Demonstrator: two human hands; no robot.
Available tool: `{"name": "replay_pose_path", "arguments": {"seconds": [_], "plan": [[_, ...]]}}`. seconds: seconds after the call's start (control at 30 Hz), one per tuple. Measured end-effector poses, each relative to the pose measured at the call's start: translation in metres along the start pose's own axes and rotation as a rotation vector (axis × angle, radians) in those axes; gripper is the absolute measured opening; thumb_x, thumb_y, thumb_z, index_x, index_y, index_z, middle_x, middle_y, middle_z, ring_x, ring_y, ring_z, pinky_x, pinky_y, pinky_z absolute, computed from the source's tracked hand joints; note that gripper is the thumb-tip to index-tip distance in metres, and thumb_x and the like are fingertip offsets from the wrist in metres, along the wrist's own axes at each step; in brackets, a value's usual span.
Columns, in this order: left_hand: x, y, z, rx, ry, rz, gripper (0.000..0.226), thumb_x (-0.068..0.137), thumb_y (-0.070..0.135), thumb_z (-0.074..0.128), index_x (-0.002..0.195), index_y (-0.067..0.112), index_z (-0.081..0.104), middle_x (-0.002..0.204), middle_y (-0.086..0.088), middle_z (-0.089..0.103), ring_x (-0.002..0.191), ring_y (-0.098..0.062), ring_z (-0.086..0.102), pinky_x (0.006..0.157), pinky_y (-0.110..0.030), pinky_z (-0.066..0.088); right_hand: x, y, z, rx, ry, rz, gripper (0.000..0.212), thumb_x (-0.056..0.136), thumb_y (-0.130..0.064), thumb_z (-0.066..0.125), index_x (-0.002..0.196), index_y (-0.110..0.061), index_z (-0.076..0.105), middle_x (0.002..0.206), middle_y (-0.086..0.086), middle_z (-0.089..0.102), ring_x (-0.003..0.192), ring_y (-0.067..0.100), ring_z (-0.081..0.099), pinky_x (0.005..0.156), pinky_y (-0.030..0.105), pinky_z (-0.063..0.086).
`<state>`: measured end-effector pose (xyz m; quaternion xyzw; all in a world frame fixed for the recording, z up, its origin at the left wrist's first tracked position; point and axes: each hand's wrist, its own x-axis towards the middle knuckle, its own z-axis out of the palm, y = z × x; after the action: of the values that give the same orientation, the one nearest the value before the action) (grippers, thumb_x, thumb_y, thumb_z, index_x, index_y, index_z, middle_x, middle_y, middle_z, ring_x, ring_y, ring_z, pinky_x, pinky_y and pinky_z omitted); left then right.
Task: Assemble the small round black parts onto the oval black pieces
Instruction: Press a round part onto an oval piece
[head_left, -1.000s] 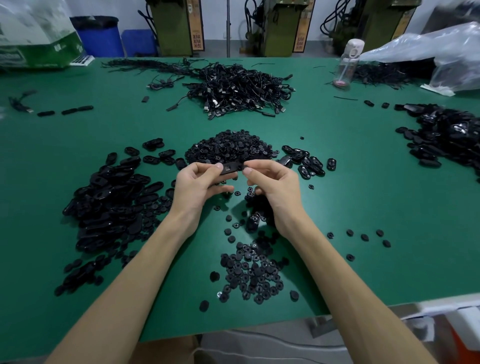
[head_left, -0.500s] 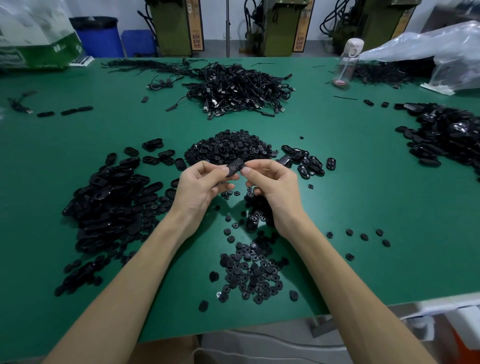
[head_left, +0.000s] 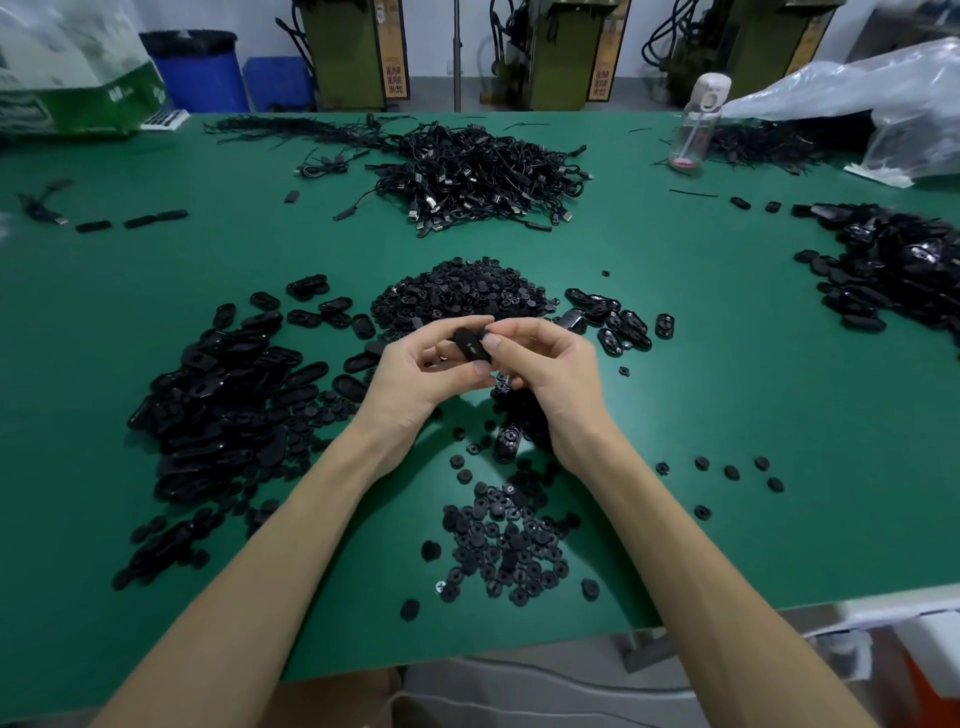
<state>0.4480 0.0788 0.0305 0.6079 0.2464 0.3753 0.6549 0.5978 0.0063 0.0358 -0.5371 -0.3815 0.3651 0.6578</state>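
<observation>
While fingers (head_left: 491, 340) pinch it, oval piece (head_left: 471, 348) — diagonal

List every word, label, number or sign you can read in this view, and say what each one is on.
Nothing reads clearly enough to quote.
White print on the green and white bag, far left: blurred, unreadable.
Dark characters on the orange strips on the green machines at the back: too small to read.
No lettering visible on the oval black piece or the bottle.
</observation>
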Motion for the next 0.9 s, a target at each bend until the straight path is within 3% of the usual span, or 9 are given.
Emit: {"name": "replay_pose_path", "arguments": {"seconds": [0.07, 0.13, 0.23, 0.37, 0.5, 0.67, 0.9], "plan": [[0.0009, -0.0006, -0.0013, -0.016, 0.064, 0.014, 0.030, 0.092, 0.002, 0.074, 0.121, 0.009, 0.074, 0.097, -0.020, 0.069, 0.099, -0.029, 0.074, 0.096, -0.044, 0.060, -0.0003, -0.0006, -0.0003, 0.008, -0.001, 0.007, 0.006, 0.089, -0.015, 0.079, 0.093, -0.019, 0.079, 0.081, -0.005, 0.076, 0.074, 0.004, 0.066, 0.061, 0.017, 0.048], [0.0020, -0.0006, -0.0026, -0.026, 0.101, 0.025, 0.023, 0.095, 0.005, 0.071, 0.118, 0.006, 0.074, 0.111, -0.029, 0.069, 0.103, -0.034, 0.074, 0.093, -0.042, 0.061, -0.0001, -0.0009, -0.0003, 0.005, -0.004, 0.013, 0.006, 0.089, -0.016, 0.079, 0.093, -0.021, 0.079, 0.083, -0.005, 0.076, 0.075, 0.005, 0.066, 0.061, 0.017, 0.048], [0.0027, -0.0026, -0.0023, -0.007, 0.164, 0.039, 0.020, 0.098, 0.010, 0.070, 0.116, 0.005, 0.075, 0.109, -0.017, 0.076, 0.101, -0.028, 0.074, 0.090, -0.042, 0.062, -0.0003, -0.0007, 0.0005, 0.008, -0.004, 0.018, 0.006, 0.089, -0.015, 0.079, 0.093, -0.020, 0.078, 0.083, -0.003, 0.076, 0.074, 0.006, 0.064, 0.060, 0.018, 0.047], [0.0034, -0.0027, -0.0032, 0.031, 0.259, 0.041, 0.019, 0.099, 0.017, 0.069, 0.114, 0.011, 0.079, 0.096, -0.002, 0.076, 0.085, -0.010, 0.066, 0.078, -0.031, 0.059, -0.0005, -0.0012, 0.0013, 0.007, -0.010, 0.020, 0.007, 0.088, -0.016, 0.081, 0.092, -0.022, 0.078, 0.080, -0.005, 0.075, 0.071, 0.007, 0.063, 0.059, 0.018, 0.046], [0.0028, -0.0010, -0.0058, 0.020, 0.301, 0.039, 0.019, 0.098, 0.018, 0.070, 0.114, 0.014, 0.080, 0.092, -0.001, 0.074, 0.083, -0.013, 0.061, 0.076, -0.026, 0.054, -0.0009, -0.0009, 0.0027, 0.000, -0.017, 0.028, 0.008, 0.086, -0.016, 0.083, 0.089, -0.023, 0.079, 0.077, -0.004, 0.073, 0.069, 0.009, 0.062, 0.058, 0.018, 0.045], [0.0025, 0.0004, -0.0030, -0.047, 0.280, -0.005, 0.020, 0.102, 0.011, 0.063, 0.116, 0.008, 0.077, 0.100, -0.010, 0.073, 0.085, -0.013, 0.067, 0.070, -0.025, 0.056, -0.0003, -0.0015, 0.0027, 0.037, -0.010, 0.025, 0.011, 0.087, -0.012, 0.082, 0.096, -0.016, 0.076, 0.081, -0.002, 0.075, 0.066, 0.009, 0.061, 0.057, 0.019, 0.045], [0.0029, -0.0003, -0.0019, -0.015, 0.289, 0.033, 0.019, 0.101, 0.006, 0.063, 0.114, 0.010, 0.076, 0.096, -0.009, 0.075, 0.084, -0.016, 0.072, 0.072, -0.027, 0.058, -0.0005, -0.0009, 0.0021, 0.065, -0.063, 0.028, 0.008, 0.087, -0.016, 0.082, 0.092, -0.020, 0.078, 0.083, 0.000, 0.073, 0.070, 0.012, 0.060, 0.063, 0.026, 0.044]]}}
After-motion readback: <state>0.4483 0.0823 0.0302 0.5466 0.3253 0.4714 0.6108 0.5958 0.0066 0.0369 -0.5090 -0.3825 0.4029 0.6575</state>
